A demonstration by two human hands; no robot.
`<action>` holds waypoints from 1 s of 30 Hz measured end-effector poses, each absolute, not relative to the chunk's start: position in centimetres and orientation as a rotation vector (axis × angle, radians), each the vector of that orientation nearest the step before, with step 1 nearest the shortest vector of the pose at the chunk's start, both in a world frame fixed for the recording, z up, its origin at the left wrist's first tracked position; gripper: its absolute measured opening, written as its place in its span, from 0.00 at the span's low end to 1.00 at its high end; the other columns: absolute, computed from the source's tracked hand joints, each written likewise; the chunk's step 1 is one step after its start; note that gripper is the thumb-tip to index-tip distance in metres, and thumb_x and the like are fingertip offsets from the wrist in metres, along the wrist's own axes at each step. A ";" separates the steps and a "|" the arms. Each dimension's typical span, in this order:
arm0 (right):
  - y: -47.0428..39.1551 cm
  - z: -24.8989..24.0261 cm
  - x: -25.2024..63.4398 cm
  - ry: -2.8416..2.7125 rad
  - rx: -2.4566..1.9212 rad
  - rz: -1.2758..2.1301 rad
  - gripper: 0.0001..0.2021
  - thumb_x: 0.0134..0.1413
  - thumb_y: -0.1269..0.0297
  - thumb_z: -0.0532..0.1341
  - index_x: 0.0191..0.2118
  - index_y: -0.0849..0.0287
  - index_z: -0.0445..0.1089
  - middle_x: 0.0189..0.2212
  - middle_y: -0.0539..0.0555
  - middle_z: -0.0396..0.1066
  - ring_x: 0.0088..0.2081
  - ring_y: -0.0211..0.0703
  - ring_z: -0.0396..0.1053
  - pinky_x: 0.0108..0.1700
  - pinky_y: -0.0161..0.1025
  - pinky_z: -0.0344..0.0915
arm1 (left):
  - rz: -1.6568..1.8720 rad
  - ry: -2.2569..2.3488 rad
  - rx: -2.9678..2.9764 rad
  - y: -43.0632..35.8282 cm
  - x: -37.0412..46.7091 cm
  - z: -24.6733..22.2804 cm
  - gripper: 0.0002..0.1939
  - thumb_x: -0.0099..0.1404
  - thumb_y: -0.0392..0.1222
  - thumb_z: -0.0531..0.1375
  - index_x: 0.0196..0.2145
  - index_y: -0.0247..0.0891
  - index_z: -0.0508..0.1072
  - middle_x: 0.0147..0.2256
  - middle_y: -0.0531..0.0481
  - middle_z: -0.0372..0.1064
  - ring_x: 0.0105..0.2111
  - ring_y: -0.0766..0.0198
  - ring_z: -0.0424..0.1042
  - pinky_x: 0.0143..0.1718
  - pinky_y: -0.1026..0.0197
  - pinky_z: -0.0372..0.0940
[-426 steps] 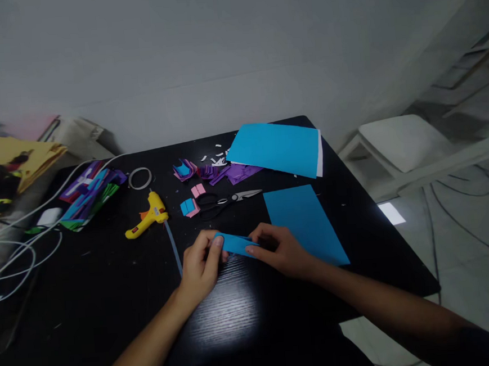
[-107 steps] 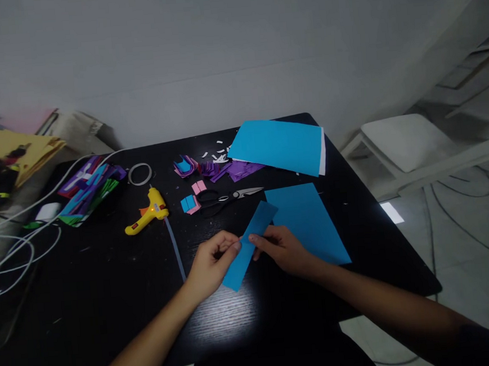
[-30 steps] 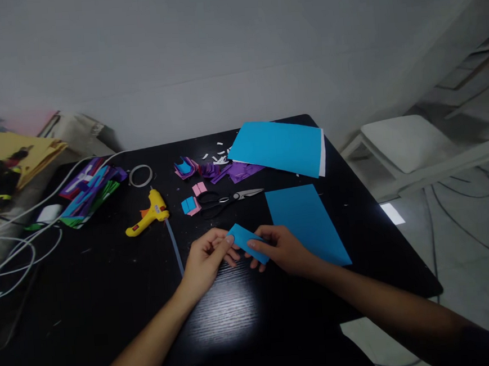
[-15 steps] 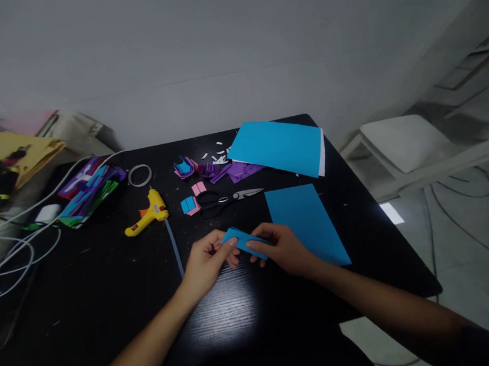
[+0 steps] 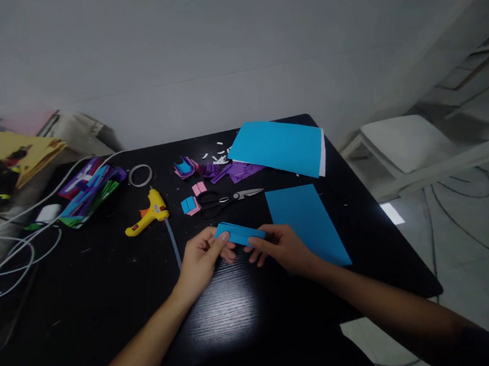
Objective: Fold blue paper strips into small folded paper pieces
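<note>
Between my hands is a folded strip of blue paper (image 5: 240, 234), held above the black table and tilted slightly down to the right. My left hand (image 5: 203, 254) pinches its left end, thumb on top and fingers beneath. The right end is pinched by my right hand (image 5: 281, 248), also with the thumb on the upper face. Beyond the strip lie black-handled scissors (image 5: 229, 198), blades pointing right. Small folded pieces in blue (image 5: 189, 205) and pink (image 5: 198, 188) sit beside the handles. A flat blue sheet (image 5: 309, 223) lies just behind my right hand.
A yellow glue gun (image 5: 155, 207) with a glue stick (image 5: 172, 245) lies left of the scissors, near a grey ring (image 5: 140, 175). Purple paper pieces (image 5: 246, 170) and stacked blue sheets (image 5: 278, 146) are at the back. White cables (image 5: 25, 254) and bundled coloured strips (image 5: 90, 189) occupy the left.
The blue strip has shifted a little left and turned closer to level. My left hand has moved slightly left, and my fingers have spread toward the strip's ends, uncovering more of it.
</note>
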State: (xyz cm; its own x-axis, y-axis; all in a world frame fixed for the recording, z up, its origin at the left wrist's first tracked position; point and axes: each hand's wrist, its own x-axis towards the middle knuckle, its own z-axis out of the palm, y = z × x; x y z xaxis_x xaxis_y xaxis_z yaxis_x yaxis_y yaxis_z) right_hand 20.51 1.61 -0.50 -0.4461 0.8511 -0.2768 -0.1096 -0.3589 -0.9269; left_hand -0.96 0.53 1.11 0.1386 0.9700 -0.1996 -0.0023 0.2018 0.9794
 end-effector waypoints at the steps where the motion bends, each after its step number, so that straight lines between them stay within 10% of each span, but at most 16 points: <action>1: 1.6 -0.5 20.5 -1.188 -1.066 1.870 0.21 0.55 0.45 0.72 0.36 0.61 0.77 0.34 0.57 0.82 0.29 0.41 0.79 0.29 0.37 0.77 | 0.968 1.184 1.109 0.5 -1.0 1.1 0.23 0.65 0.60 0.69 0.32 0.34 0.78 0.23 0.49 0.77 0.22 0.62 0.76 0.27 0.62 0.73; 30: 1.3 -0.8 20.4 -1.279 -1.050 1.850 0.23 0.63 0.42 0.65 0.36 0.62 0.75 0.31 0.56 0.81 0.29 0.42 0.80 0.30 0.37 0.77 | 1.049 1.241 1.207 0.3 -1.1 0.6 0.21 0.68 0.59 0.67 0.33 0.36 0.76 0.23 0.52 0.75 0.22 0.65 0.74 0.28 0.65 0.70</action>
